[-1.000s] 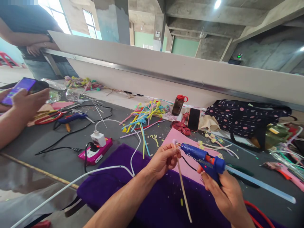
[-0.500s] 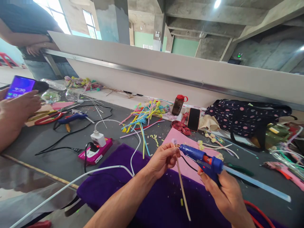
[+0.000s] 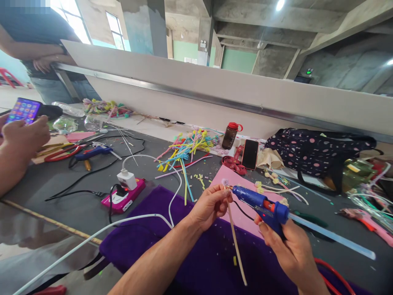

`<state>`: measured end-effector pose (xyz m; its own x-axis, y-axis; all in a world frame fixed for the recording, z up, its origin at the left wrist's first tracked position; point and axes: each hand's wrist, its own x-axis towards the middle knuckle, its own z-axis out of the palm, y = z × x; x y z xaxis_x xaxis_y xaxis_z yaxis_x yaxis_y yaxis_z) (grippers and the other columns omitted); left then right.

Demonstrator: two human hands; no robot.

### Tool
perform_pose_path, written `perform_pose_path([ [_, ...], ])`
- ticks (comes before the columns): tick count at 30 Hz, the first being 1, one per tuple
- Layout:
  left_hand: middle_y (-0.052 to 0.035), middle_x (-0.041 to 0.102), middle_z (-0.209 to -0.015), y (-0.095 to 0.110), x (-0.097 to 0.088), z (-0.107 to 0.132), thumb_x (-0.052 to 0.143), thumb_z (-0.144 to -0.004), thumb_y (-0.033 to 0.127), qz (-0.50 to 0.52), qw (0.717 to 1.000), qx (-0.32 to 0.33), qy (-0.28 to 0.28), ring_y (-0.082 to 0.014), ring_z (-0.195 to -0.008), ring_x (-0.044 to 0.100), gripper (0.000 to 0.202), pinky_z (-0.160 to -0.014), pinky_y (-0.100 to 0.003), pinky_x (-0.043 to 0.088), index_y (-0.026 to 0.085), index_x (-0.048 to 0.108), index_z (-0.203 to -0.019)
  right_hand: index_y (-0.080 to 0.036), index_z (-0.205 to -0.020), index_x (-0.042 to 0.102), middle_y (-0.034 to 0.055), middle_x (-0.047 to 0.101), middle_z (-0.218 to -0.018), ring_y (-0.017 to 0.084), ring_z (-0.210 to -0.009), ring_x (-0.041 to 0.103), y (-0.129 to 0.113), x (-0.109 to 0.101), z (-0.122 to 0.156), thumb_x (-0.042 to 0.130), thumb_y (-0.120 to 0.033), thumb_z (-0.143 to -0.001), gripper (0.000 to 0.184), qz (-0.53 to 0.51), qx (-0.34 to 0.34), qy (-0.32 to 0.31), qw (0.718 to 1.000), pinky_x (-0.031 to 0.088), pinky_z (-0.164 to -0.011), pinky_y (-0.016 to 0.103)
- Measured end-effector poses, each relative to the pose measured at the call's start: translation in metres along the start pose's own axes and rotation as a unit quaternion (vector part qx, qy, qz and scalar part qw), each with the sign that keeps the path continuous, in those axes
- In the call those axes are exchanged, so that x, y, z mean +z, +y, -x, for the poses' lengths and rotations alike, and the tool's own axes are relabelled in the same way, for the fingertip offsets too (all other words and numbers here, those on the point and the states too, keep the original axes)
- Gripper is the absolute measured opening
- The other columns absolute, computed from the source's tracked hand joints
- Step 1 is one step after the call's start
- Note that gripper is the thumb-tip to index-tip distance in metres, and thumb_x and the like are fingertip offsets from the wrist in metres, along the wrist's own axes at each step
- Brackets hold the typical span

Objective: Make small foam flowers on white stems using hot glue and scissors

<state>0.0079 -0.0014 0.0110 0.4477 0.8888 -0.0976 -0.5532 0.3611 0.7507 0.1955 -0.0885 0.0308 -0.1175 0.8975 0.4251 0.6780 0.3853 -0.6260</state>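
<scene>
Between thumb and fingers, my left hand [image 3: 211, 205] pinches a thin cream stem [image 3: 236, 246] that hangs down over a purple cloth [image 3: 144, 221]. A small pale lilac flower piece [image 3: 225, 182] shows at the stem's top, just above my fingertips. My right hand [image 3: 288, 246] grips a blue hot glue gun [image 3: 254, 198], its nozzle pointing left and touching or nearly touching the piece by my left fingers. From the gun's back sticks a long translucent glue stick [image 3: 334, 235]. Pink paper [image 3: 242, 221] lies beneath both hands.
A pink power strip [image 3: 135, 196] with cables lies left. Behind are a colourful stem bundle [image 3: 193, 145], a brown bottle [image 3: 231, 136], a phone [image 3: 250, 155] and a patterned bag [image 3: 316, 155]. Another glue gun [image 3: 93, 152] rests near a co-worker's hands [image 3: 27, 135], which hold a phone.
My hands, the glue gun and the stem stay almost still. On the co-worker's phone, the clock screen has given way to a screen of app icons.
</scene>
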Motion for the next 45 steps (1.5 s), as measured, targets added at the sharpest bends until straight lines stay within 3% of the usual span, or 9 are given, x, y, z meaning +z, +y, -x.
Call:
perform_pose_path([
  [45, 0.0032, 0.055, -0.058, -0.0014, 0.0000, 0.0002, 0.069, -0.066, 0.028, 0.002, 1.000, -0.006, -0.001, -0.0005, -0.036, 0.037, 0.021, -0.032, -0.015, 0.016, 0.014, 0.053, -0.070, -0.020, -0.094, 0.062, -0.0004, 0.057, -0.060, 0.015, -0.053, 0.055, 0.0011, 0.0004, -0.0004, 0.049, -0.034, -0.086, 0.021, 0.004, 0.008, -0.003, 1.000, 0.045, -0.054, 0.024],
])
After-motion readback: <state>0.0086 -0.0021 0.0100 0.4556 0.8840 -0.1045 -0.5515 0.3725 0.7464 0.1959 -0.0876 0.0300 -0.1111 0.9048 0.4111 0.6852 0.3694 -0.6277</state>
